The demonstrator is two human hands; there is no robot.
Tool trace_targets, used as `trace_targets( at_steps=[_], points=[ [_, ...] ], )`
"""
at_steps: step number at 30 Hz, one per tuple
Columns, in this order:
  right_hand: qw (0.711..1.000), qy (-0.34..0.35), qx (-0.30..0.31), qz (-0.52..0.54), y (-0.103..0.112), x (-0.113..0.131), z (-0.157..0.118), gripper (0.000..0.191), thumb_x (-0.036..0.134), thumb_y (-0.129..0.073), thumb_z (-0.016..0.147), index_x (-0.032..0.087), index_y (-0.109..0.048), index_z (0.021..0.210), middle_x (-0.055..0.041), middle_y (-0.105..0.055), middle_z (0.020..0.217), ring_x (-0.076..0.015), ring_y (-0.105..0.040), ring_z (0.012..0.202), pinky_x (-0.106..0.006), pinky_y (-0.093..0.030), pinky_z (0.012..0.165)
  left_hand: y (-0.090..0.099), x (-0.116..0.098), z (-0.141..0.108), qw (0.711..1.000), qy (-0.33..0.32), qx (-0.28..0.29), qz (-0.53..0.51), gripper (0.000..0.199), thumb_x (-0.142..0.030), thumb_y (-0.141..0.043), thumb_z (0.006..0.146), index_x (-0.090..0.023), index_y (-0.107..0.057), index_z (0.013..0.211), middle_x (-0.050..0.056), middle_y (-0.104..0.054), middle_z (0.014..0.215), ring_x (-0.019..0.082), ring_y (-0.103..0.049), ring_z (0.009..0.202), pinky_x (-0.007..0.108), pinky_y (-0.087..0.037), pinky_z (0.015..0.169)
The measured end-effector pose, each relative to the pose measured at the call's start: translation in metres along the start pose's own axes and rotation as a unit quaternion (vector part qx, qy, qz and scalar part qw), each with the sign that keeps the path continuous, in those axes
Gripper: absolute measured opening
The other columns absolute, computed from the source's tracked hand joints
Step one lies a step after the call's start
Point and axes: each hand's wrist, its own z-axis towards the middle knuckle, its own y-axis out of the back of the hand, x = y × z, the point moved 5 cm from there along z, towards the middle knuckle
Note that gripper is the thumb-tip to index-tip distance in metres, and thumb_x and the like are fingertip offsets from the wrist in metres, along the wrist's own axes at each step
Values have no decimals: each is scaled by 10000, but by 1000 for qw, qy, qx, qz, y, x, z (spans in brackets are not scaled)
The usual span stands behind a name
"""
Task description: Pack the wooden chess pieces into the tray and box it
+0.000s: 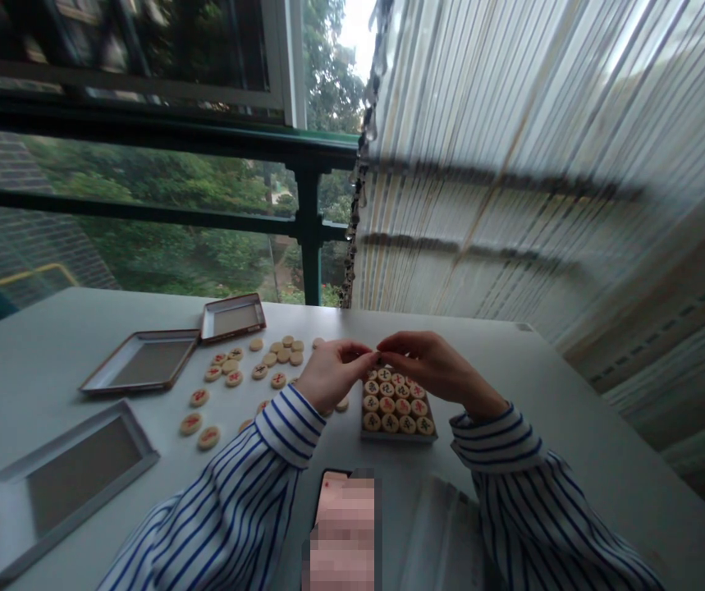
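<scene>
My left hand (pixel 335 374) and my right hand (pixel 431 366) meet over the far end of a small box (pixel 399 438). Thumbs and fingers of both are pinched together, tips almost touching. Anything between them is too small or hidden to make out. Rows of round Chinese chess pieces (pixel 402 406) with red and black characters lie face up in the box; my right hand covers part of the far rows. Left of my left hand, loose chess pieces (pixel 234 378) are scattered on the white table (pixel 204 492), some with characters showing, others plain side up. My left sleeve hides a few.
Three shallow trays or lids stand on the left: a large grey one (pixel 134 427), a brown-rimmed one (pixel 171 384) and a smaller one (pixel 232 335). A phone (pixel 333 492), partly blurred out, lies in front of me beside clear plastic packaging (pixel 438 533). A string curtain (pixel 481 164) hangs beyond the table.
</scene>
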Motion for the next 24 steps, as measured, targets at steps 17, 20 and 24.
trace_targets(
  at_steps=[17, 20, 24],
  points=[
    [996, 48, -27, -74, -1, 11, -1, 191, 233, -541, 750, 198, -626, 919, -13, -653, 833, -109, -565, 720, -236, -426, 642, 6, 9, 7, 999, -20, -27, -26, 231, -306, -626, 664, -88, -632, 738, 57, -651, 654, 109, -566, 555, 240, -470, 555],
    [991, 67, -40, -105, -1, 13, -1, 202, 241, -567, 737, 202, -621, 928, -20, -645, 835, -120, -555, 737, -257, -423, 680, 6, 11, 8, 999, -15, -28, -40, 235, -305, -631, 660, -85, -631, 744, 57, -647, 652, 110, -568, 555, 241, -477, 556],
    [986, 78, -38, -141, 0, 14, -1, 214, 264, -573, 740, 212, -617, 943, -37, -633, 835, -142, -547, 764, -294, -415, 720, 5, 11, 8, 998, -17, -25, -48, 221, -290, -629, 665, -85, -632, 747, 59, -647, 660, 110, -571, 566, 237, -480, 560]
  ],
)
